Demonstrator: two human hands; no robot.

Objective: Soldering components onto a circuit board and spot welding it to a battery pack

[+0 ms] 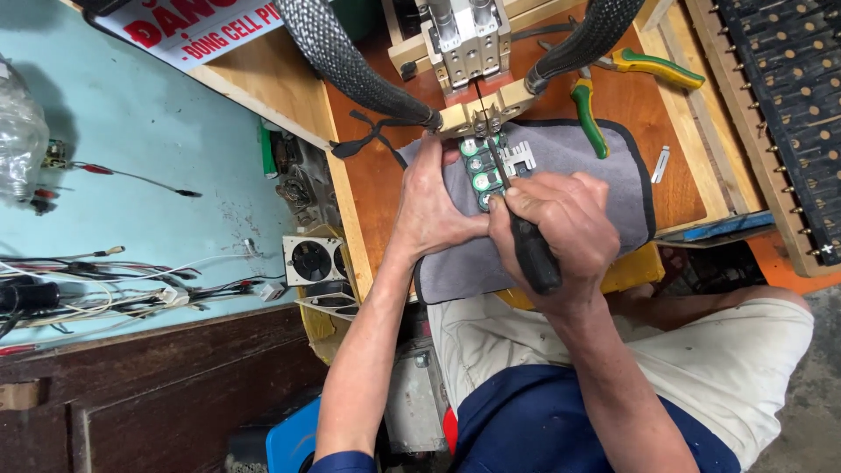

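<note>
Gripping a black-handled tool, the right hand is curled shut in a full fist around the handle, knuckles up, wrist bent slightly inward. Tool's thin shaft runs up and away from the fist toward the welding head; its tip sits over the battery pack. Right forearm enters from lower right, crossing above the lap.

Left hand lies palm down on the grey cloth, fingers closed against the left side of the battery pack, thumb tucked toward the right hand; the two hands touch. Left forearm comes straight up from the bottom edge, elbow low.

Battery pack: a short row of green-wrapped round cells with silvery ends, lying on the cloth between both hands, directly under the two electrode tips of the welding head. A strip of nickel tabs rests just beside it to the right.

Cloth is spread on a reddish wooden worktop. Two thick braided cables arc out from the welding head. Green-handled pliers lie on the worktop at upper right, apart from the hands. Loose wires lie on a pale blue surface far left, beside a small fan.
</note>
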